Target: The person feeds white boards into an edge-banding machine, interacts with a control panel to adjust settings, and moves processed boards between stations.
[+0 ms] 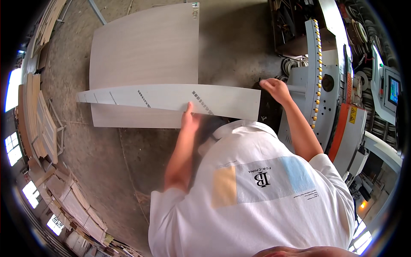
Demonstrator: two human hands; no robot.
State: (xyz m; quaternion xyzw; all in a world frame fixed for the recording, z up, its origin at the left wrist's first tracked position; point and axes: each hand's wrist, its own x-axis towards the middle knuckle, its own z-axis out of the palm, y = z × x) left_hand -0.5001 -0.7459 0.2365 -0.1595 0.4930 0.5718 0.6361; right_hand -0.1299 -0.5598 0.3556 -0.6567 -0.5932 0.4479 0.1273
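A long, narrow white panel (171, 96) with slanted dark print stretches from left to right in front of me. My left hand (190, 119) grips its near edge, with the thumb lying on the upper face and the fingers hidden below. Just past the panel's right end, my right hand (277, 89) is raised with its fingers curled together. A small dark bit shows at those fingertips, too small to name. Under and beyond the panel lies a large grey-brown board (144, 47), with a small label (195, 6) at its far right corner.
To the right stands a machine with a rail of yellow rollers (317, 73), an orange column (339, 132) and a control screen (394, 91). Coiled strips (293, 65) sit beside it. Boards (35, 115) lean along the left side, above a stained concrete floor (107, 171).
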